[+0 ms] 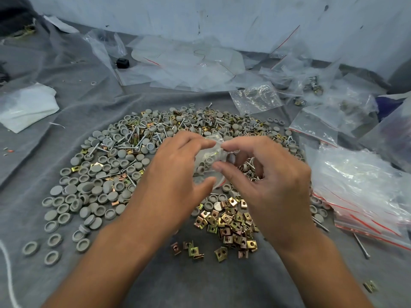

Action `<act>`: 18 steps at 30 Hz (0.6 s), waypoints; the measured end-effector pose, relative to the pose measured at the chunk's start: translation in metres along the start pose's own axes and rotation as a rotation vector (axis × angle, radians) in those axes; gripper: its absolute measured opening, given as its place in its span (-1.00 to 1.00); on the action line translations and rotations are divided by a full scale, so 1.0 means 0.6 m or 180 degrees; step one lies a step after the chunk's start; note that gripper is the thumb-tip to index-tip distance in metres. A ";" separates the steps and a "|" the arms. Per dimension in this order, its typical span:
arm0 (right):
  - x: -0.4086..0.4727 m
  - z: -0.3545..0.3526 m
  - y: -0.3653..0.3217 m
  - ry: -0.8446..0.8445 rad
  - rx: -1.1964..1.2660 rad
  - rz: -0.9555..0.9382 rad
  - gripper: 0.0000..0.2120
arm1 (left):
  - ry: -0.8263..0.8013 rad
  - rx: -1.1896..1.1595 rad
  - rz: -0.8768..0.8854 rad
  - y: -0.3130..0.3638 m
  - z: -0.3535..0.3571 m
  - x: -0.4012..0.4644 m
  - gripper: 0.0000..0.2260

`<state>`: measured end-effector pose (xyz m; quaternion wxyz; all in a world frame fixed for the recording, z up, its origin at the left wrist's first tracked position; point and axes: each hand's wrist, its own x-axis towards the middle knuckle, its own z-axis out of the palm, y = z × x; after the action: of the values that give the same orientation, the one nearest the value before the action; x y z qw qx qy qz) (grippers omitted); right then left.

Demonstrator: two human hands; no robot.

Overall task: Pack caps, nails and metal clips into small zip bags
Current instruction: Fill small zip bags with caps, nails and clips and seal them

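Observation:
A small clear zip bag [210, 160] with grey caps inside is held above the middle of the pile. My left hand [178, 172] pinches its left side and my right hand [264, 174] pinches its top right, fingers curled round the plastic. Under the hands, grey round caps [93, 187] spread across the grey cloth, silver nails [142, 138] lie mixed in at the far side, and brass-coloured metal clips [231, 223] lie heaped at the near right. The bag's lower part is partly hidden by my fingers.
A stack of empty zip bags with red strips [367, 196] lies at the right. Filled and loose bags [329, 96] clutter the far right, and crumpled plastic sheets [189, 61] lie at the back. A white cloth [26, 105] is at the left, a small black object [123, 62] behind.

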<state>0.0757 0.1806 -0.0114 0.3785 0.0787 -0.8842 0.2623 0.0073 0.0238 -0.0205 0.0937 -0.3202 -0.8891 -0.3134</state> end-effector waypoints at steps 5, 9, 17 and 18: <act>-0.001 0.001 -0.001 0.0172 0.0007 -0.0016 -0.80 | 0.0008 -0.0007 0.0005 0.000 0.001 0.000 -0.47; -0.001 0.007 -0.007 -0.0029 0.0001 0.0005 -0.84 | -0.0007 -0.0019 0.0009 0.000 0.000 0.000 -0.48; -0.001 -0.096 0.055 -0.1410 -0.0755 0.1960 -0.84 | -0.0035 -0.0028 -0.0029 0.004 -0.006 0.000 -0.45; -0.010 -0.104 0.067 -0.1954 -0.1006 0.2343 -0.82 | -0.0045 -0.0023 -0.0030 0.005 -0.006 0.000 -0.45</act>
<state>0.1055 0.2471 0.0040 -0.0093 -0.2230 -0.9527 0.2061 0.0086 0.0233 -0.0161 0.0847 -0.3185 -0.8901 -0.3148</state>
